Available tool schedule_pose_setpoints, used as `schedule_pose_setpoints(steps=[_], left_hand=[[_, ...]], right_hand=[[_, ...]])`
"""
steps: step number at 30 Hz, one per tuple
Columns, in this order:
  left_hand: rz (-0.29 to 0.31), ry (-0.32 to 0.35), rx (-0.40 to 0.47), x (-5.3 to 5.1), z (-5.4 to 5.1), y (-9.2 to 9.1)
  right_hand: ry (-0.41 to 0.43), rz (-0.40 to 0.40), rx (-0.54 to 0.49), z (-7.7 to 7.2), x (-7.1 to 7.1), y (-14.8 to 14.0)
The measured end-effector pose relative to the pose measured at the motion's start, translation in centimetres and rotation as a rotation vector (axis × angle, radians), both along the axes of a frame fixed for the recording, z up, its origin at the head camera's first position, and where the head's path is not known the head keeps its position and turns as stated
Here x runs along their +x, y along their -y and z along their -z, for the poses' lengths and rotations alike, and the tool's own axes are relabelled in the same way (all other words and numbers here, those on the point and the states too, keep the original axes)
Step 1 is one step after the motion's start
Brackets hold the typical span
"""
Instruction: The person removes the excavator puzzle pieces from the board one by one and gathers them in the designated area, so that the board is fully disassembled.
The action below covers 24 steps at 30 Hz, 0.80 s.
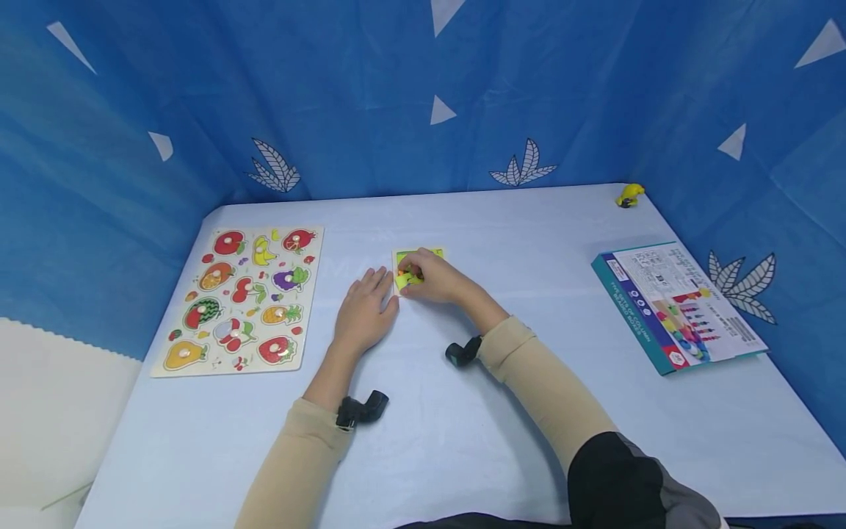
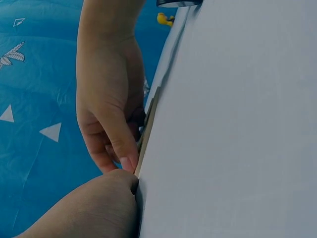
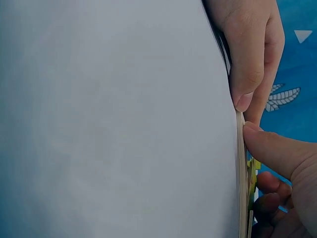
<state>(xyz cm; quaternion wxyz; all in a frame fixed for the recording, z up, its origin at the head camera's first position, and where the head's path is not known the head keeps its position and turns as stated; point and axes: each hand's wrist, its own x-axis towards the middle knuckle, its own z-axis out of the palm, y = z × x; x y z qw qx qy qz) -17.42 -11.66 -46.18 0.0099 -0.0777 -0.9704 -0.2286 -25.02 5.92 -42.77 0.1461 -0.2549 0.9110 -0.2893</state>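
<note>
The small picture board (image 1: 437,252) lies flat on the table (image 1: 423,448), between the fruit board (image 1: 219,367) and the box (image 1: 681,308). Its pale, layered edge in the wrist views suggests wood: likely light and stiff, hard to damage, and apt to slide on the smooth cover unless braced. The yellow-green piece (image 1: 408,280) on it looks thin, so its rim seems the best place to take hold, and the board itself is best steadied at a corner. The right hand (image 1: 436,279) arches over the board with curled fingers, its thumb at the near edge; whether it pinches the piece I cannot tell, as the fingers cover too much. The left hand (image 1: 363,308) grasps nothing: palm down, fingers relaxed, it rests beside the board with the thumb against its corner.
</note>
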Motion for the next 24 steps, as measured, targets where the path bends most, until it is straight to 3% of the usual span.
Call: schedule_pose_setpoints(steps=[17, 24], left_hand=[[0.000, 0.001, -0.001, -0.14, 0.19, 0.04], [0.005, -0.012, -0.014, -0.14, 0.24, 0.07]], right_hand=[[0.038, -0.020, -0.043, 0.26, -0.41, -0.01], [0.042, -0.017, -0.005, 0.06, -0.29, 0.21]])
